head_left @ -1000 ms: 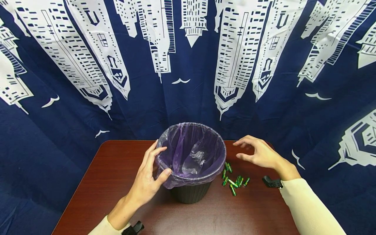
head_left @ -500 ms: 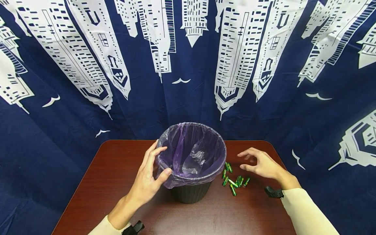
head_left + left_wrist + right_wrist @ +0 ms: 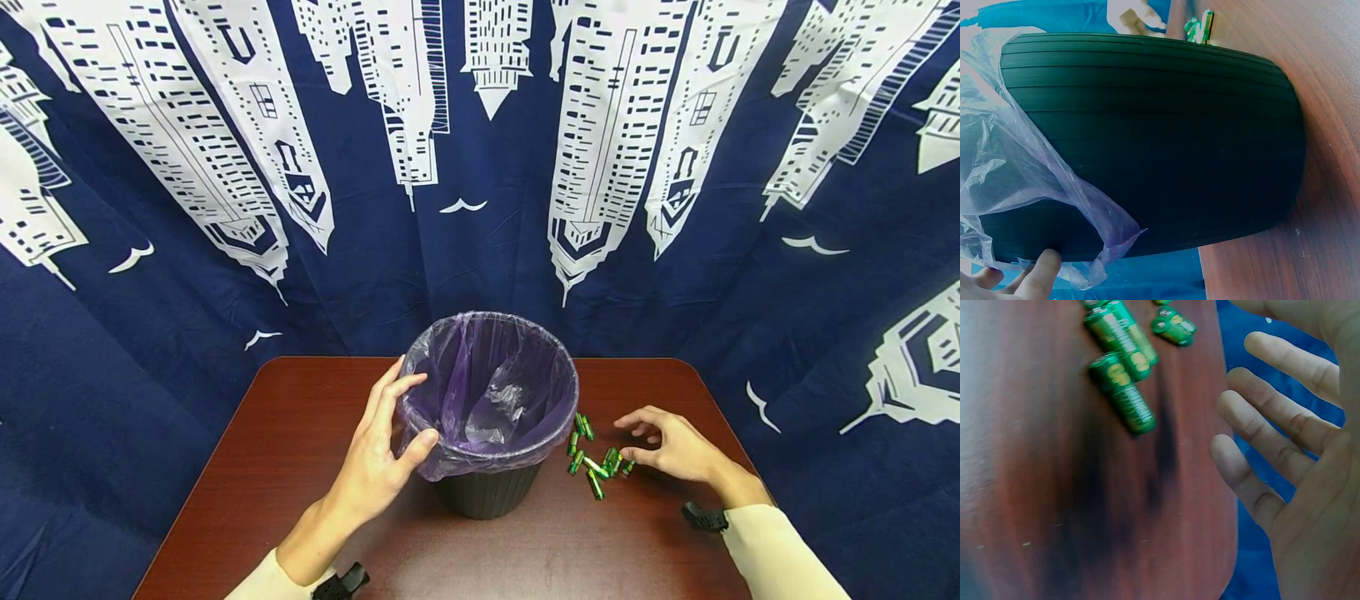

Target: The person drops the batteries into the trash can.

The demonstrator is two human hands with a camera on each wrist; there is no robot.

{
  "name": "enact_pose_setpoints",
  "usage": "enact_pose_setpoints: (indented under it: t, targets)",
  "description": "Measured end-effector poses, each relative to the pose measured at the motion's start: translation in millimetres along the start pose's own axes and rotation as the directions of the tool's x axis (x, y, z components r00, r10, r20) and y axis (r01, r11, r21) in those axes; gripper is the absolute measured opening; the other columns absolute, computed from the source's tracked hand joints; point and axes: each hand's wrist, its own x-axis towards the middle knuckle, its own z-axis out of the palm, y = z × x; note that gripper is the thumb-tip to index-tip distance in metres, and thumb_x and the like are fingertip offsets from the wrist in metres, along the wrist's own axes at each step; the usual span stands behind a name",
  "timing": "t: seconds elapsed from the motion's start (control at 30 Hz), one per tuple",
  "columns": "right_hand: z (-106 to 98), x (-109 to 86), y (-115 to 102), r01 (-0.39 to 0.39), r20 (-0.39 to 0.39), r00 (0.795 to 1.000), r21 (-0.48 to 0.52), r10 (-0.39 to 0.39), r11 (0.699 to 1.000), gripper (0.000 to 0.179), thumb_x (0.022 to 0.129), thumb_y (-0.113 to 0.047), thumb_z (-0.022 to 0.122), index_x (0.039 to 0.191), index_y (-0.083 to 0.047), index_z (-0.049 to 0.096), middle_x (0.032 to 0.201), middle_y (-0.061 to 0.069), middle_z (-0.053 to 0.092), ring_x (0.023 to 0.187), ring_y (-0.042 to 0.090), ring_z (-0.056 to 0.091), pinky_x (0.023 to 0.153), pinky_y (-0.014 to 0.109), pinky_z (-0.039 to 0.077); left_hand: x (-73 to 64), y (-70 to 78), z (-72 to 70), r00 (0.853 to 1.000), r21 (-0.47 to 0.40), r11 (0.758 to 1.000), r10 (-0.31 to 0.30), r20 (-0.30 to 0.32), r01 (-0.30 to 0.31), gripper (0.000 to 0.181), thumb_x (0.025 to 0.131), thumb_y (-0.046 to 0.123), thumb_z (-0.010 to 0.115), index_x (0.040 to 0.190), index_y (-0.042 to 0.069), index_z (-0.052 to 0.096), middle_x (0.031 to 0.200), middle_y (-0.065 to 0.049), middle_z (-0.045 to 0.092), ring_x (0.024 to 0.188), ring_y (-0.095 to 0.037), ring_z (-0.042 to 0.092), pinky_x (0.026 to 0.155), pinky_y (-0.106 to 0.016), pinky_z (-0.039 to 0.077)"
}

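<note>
Spread and empty, the right hand hovers beside small green cylindrical batteries on the red-brown wood-grain table; the left hand, also spread, rests against the purple plastic liner of the black ribbed bin. Reaching seems the step; next calls for pinching 1.

Green batteries, blurred, top of right-wrist view; left hand, cropped, lower left of left-wrist view.
</note>
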Motion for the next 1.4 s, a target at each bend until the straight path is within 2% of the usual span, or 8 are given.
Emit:
enact_pose_setpoints:
  t: [0.23,0.47,0.63,0.77,0.93,1.13,1.27,1.4]
  targets:
    - [12,-10.1,12,-0.048,0.027,0.999,0.006,0.048,0.999,0.043,0.094,-0.03,0.1,0.131,-0.017,0.082,0.127,-0.001,0.08,0.113,0.022,0.074,0.09,0.032,0.065,0.2,-0.7,0.1,1.0,-0.003,1.0,0.001,0.004,-0.001,0.075,0.103,0.02,0.084,0.171,0.017,0.053,0.192,-0.007,0.029,0.165,-0.041,0.055,0.119,-0.068,0.057]
    - [19,-15.3,18,-0.043,0.033,0.999,0.016,0.042,0.999,0.043,0.091,-0.031,0.103,0.128,-0.02,0.083,0.122,-0.005,0.08,0.11,0.017,0.072,0.089,0.03,0.065,0.3,-0.7,0.0,1.0,0.017,1.0,0.001,-0.002,-0.001,0.074,0.102,0.021,0.084,0.17,0.015,0.053,0.191,-0.008,0.03,0.164,-0.04,0.056,0.12,-0.059,0.06]
    - [20,-17.0,20,-0.049,0.058,0.997,0.027,0.047,0.998,0.042,0.091,-0.03,0.103,0.126,-0.018,0.082,0.122,-0.003,0.081,0.112,0.018,0.074,0.091,0.031,0.066,0.6,-0.3,0.4,1.0,0.012,1.0,-0.001,0.001,0.001,0.074,0.103,0.021,0.084,0.17,0.018,0.053,0.192,-0.008,0.03,0.163,-0.04,0.057,0.118,-0.063,0.06]
    - [21,-18.3,21,-0.049,0.065,0.997,0.047,0.046,0.998,0.039,0.089,-0.026,0.104,0.12,-0.016,0.081,0.119,-0.001,0.081,0.11,0.018,0.075,0.09,0.03,0.066,0.8,-0.3,0.8,1.0,0.013,1.0,0.005,0.001,-0.005,0.073,0.103,0.021,0.084,0.169,0.015,0.053,0.192,-0.008,0.03,0.164,-0.041,0.056,0.117,-0.066,0.06]
    - [22,-19.5,24,-0.026,0.069,0.997,0.034,0.023,0.999,0.036,0.087,-0.022,0.104,0.114,-0.018,0.081,0.114,-0.003,0.08,0.106,0.014,0.074,0.087,0.028,0.065,0.3,-0.1,0.6,1.0,0.013,1.0,0.007,-0.001,-0.007,0.073,0.103,0.021,0.084,0.169,0.013,0.053,0.192,-0.008,0.03,0.165,-0.042,0.055,0.116,-0.068,0.06]
    - [24,-20.6,30,0.015,0.068,0.998,0.029,-0.017,0.999,0.029,0.088,-0.014,0.102,0.109,-0.018,0.082,0.107,-0.003,0.08,0.097,0.006,0.071,0.082,0.025,0.062,0.3,0.7,0.0,1.0,0.013,1.0,0.008,-0.002,-0.008,0.074,0.103,0.021,0.084,0.17,0.018,0.053,0.192,-0.009,0.03,0.165,-0.043,0.055,0.115,-0.068,0.061]
    - [26,-21.8,31,0.014,0.072,0.997,0.023,-0.016,1.0,0.027,0.088,-0.008,0.1,0.106,-0.018,0.083,0.101,-0.005,0.079,0.091,0.001,0.069,0.077,0.024,0.06,0.4,0.9,0.0,1.0,0.009,1.0,0.007,-0.001,-0.007,0.074,0.103,0.021,0.084,0.17,0.017,0.053,0.192,-0.009,0.03,0.165,-0.042,0.055,0.116,-0.066,0.06]
    - [28,-23.3,29,0.001,0.079,0.997,0.012,-0.002,1.0,0.024,0.089,-0.009,0.1,0.102,-0.02,0.083,0.098,-0.009,0.079,0.088,0.0,0.068,0.075,0.024,0.058,0.2,0.3,0.4,1.0,0.007,1.0,0.011,-0.001,-0.011,0.074,0.103,0.02,0.084,0.17,0.015,0.053,0.191,-0.009,0.031,0.164,-0.041,0.056,0.117,-0.066,0.06]
